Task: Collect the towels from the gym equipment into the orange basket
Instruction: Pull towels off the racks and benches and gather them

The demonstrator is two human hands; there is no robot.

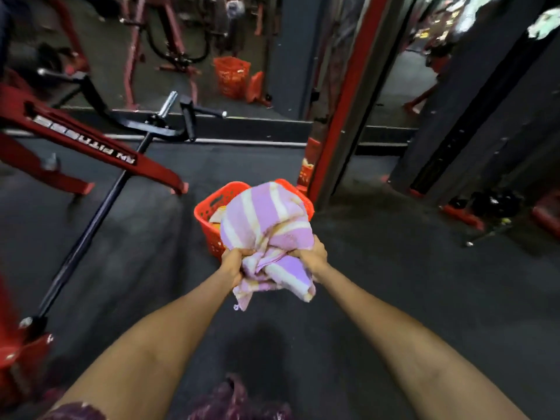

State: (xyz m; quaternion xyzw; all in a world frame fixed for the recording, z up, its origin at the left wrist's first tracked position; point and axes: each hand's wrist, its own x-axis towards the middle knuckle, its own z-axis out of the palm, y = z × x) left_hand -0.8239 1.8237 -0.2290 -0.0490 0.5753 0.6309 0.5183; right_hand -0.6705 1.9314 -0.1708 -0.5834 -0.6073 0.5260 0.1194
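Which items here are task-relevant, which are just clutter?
In the job:
- striped towel, bunched, gripped by left hand and right hand
- orange basket on the floor, just beyond the towel

Lying about:
- red machine frame
- black bar
- mirror

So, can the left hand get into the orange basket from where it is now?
Probably yes: the left hand holds the striped towel just above the orange basket, whose top is open; only the towel itself lies between.
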